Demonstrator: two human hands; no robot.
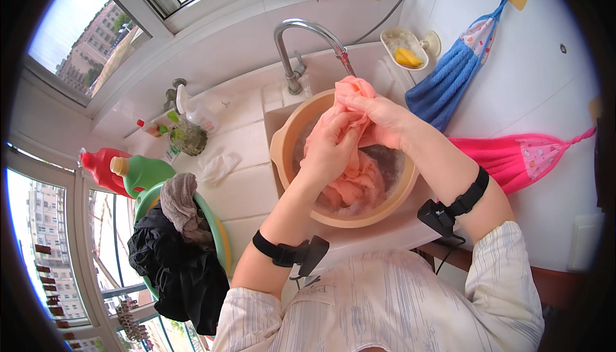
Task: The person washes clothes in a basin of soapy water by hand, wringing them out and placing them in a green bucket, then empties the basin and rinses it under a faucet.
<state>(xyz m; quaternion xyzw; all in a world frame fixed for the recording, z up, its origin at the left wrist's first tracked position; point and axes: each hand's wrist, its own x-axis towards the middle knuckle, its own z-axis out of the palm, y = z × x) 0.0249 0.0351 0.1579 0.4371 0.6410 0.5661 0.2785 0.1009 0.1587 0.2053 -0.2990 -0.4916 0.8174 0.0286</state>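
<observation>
Both hands grip a wet pink cloth [353,174] above a round orange plastic basin [280,152]. My left hand [332,143] is closed around the bunched fabric, lower and on the left. Slightly higher, my right hand [380,116] clasps it near its top end, thumb across the cloth. The cloth's lower part hangs down into cloudy, sudsy water [397,162] in the basin. A chrome gooseneck faucet [308,25] arches behind, its spout end just above the cloth. Some of the fingers are hidden by the fabric.
Left of the sink [276,116], a green tub [219,227] holds black clothing [178,260] and a grey-brown towel [180,207]. Detergent bottles [144,174], a glass jar with a plant [190,138] and a spray bottle [199,114] stand nearby. Blue [440,82] and pink [500,159] hand towels hang right.
</observation>
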